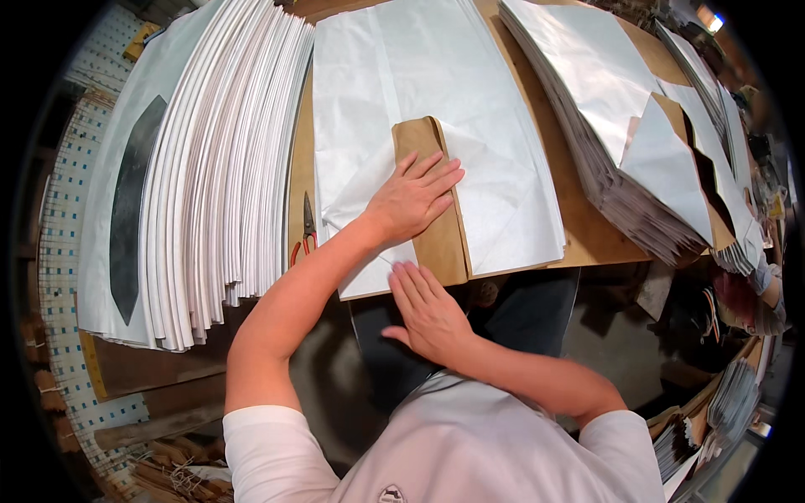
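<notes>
My left hand (415, 199) lies flat with fingers spread on a brown paper strip (443, 239), pressing it down. The strip runs toward me over the folded near end of a white paper sack (352, 117), the top one of a flat pile on the table. Nearer to me, my right hand (432, 318) is stretched out, its fingertips at the near edge of the sack beside the strip's lower end. Neither hand grips anything. Red-handled scissors (308, 226) lie left of the sack, partly hidden by my left forearm.
On the left stands a thick row of folded white sheets (226, 151), with a dark pointed flat piece (137, 214) against its side. Another stack of white sacks (579, 67) sits on the right, near an opened sack end (671, 168). Part of another person's arm (770, 289) shows at far right.
</notes>
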The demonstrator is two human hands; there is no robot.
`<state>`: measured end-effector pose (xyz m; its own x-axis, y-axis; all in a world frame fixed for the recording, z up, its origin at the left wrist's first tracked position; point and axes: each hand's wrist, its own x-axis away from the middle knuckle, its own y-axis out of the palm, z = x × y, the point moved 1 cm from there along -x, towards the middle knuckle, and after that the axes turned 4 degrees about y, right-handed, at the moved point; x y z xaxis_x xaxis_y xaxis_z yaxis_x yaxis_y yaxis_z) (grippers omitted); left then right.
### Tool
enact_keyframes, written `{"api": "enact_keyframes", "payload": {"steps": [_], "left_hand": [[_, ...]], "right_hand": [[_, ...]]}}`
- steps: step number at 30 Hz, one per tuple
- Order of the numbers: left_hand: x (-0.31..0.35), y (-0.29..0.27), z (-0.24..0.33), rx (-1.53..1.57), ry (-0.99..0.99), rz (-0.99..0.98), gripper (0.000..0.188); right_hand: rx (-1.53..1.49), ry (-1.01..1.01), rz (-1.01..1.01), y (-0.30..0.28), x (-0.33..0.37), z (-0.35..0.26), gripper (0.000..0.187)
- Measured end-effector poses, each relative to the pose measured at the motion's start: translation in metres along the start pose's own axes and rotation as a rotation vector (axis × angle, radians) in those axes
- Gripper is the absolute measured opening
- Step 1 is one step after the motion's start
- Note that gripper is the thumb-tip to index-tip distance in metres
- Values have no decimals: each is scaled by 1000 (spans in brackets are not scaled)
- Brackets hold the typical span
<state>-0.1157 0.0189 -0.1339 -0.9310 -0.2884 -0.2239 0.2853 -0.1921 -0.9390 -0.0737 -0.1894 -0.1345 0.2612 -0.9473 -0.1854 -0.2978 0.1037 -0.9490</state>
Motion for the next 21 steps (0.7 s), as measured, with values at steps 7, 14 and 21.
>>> {"api": "enact_keyframes", "payload": {"steps": [7, 14, 21], "left_hand": [[3, -2, 0, -4, -25, -14, 49], [-3, -3, 0, 1, -18, -17, 46], [1, -9, -3, 46, -37, -18, 40]], "right_hand": [[-310, 129, 36, -103, 7, 65, 68], [35, 205, 18, -32, -87, 187, 70], [-206, 306, -44, -23, -163, 177, 73]]}}
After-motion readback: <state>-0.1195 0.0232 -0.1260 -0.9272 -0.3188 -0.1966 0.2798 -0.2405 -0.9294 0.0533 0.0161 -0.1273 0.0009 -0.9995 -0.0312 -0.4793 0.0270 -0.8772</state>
